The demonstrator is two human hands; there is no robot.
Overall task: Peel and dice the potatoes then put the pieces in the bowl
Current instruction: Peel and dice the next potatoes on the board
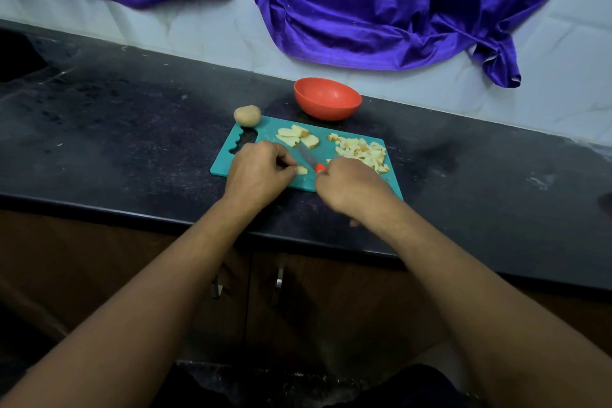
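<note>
On the teal cutting board (265, 129) my left hand (261, 169) pinches a small potato piece (301, 170) at its fingertips. My right hand (351, 185) grips a knife by its red handle (319, 168); the blade (306, 156) points away, just right of that piece. Several potato slices (296, 136) lie at the board's far middle. A heap of diced potato (362, 151) covers the board's right part. A whole unpeeled potato (247, 115) sits at the board's far left corner. The red bowl (327, 98) stands behind the board, and its visible inside looks empty.
The board lies on a dark speckled counter (132, 142) whose front edge runs below my wrists. A white tiled wall (198, 26) with a draped purple cloth (364, 3) rises behind. Cabinet doors with metal handles (279, 281) are under the counter.
</note>
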